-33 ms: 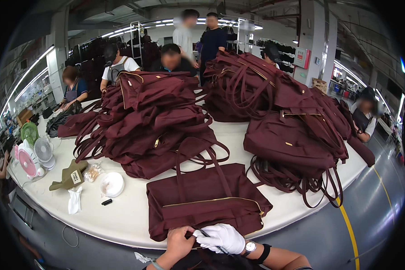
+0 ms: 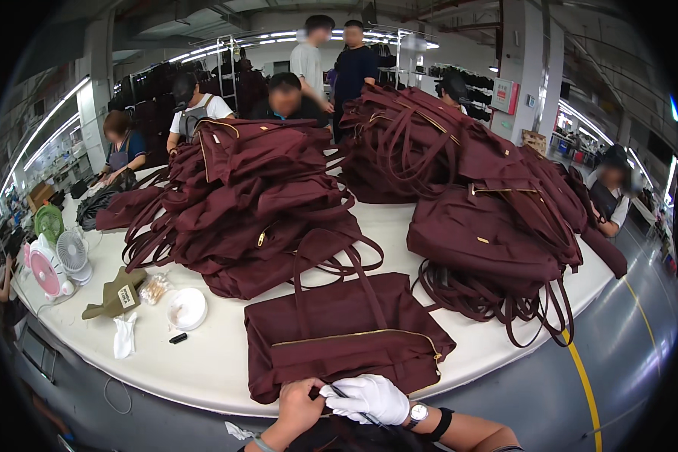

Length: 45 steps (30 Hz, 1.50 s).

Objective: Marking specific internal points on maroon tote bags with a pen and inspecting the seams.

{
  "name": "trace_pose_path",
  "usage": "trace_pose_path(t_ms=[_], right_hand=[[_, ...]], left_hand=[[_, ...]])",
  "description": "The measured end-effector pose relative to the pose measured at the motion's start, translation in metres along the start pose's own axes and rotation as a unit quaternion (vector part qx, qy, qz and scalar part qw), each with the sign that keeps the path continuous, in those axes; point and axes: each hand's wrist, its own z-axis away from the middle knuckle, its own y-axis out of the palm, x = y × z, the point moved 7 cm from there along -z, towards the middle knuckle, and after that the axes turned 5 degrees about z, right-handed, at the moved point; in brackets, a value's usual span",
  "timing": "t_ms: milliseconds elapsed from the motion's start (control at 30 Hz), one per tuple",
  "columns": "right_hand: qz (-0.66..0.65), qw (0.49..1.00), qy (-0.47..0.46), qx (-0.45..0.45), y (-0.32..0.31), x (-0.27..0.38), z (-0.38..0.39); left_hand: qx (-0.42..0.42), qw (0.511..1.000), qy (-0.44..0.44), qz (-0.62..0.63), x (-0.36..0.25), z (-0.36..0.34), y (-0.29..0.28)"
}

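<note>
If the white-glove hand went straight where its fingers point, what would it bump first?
Probably the bare left hand, just left of the gloved right hand; whether they touch is unclear.

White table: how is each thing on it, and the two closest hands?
Front bag: lying down; can't tell if zipped.
Left bag pile: heaped.
Right bag pile: heaped.
Pink fan: upright.
White fan: upright.
Green fan: upright.
White bowl: upright, open-topped.
Small black cylinder: lying.
Left hand: bare, curled.
Right hand: gloved, holding thin dark tool.
</note>
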Motion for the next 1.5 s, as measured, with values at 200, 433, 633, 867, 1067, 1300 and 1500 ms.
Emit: trace_pose_path(t_ms=[200,433,633,867,1067,1300,1500], right_hand=[[-0.063,0.997,0.032,0.022,0.004,-0.005,0.004],[-0.062,0.996,0.055,0.037,0.01,-0.01,0.009],[-0.042,0.999,0.021,0.007,0.006,-0.006,0.007],[-0.039,0.999,0.027,0.015,0.001,-0.004,0.001],[-0.006,0.995,0.012,-0.096,-0.013,0.0,0.001],[-0.021,0.998,0.053,-0.036,-0.005,-0.004,0.003],[0.012,1.0,0.002,0.028,0.005,-0.001,0.003]], left_hand=[[-0.008,1.0,0.009,0.008,-0.001,0.0,-0.001],[0.004,1.0,-0.007,-0.002,0.0,0.0,0.001],[0.004,1.0,-0.015,-0.002,0.005,0.002,0.001],[-0.036,0.999,0.015,0.011,0.006,0.0,0.0],[-0.026,0.999,0.017,0.034,0.004,0.001,0.001],[-0.048,0.999,-0.009,0.018,0.003,0.002,-0.003],[-0.034,0.999,0.001,0.002,0.0,0.002,-0.002]])
